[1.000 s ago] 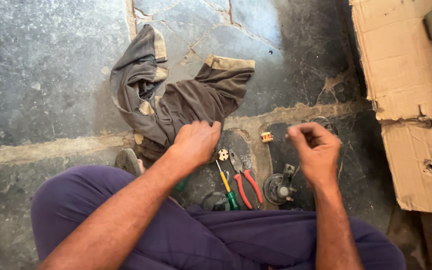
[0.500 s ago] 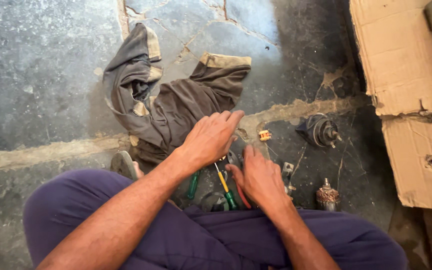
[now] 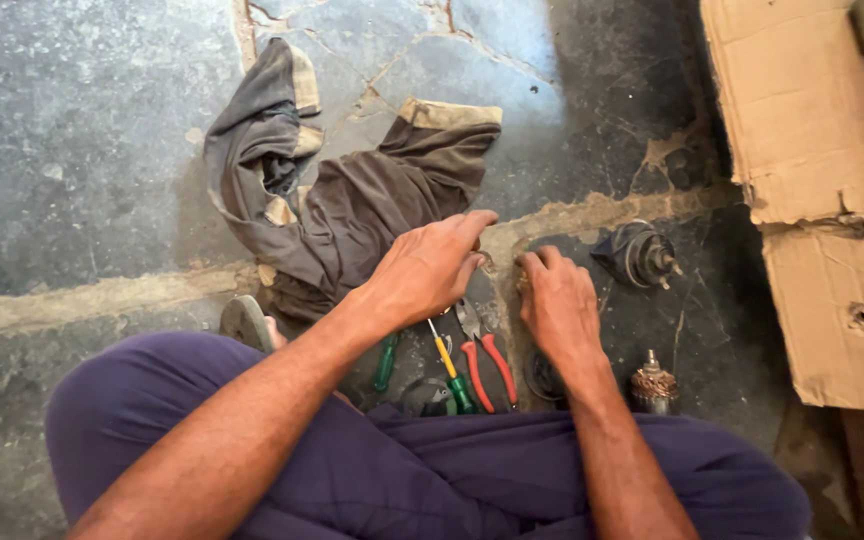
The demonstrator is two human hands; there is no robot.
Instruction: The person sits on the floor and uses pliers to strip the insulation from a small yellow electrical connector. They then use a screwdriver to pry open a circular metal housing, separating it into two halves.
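Our left hand lay loosely spread, palm down, over the brown rag and the red-handled pliers on the floor; our right hand pressed down just beside, its grip hidden, near the dark motor housing.

My trousers were purple. The rag was grey-brown with tan cuffs. The pliers had red handles, one screwdriver was yellow and green, and the cardboard at right was brown.
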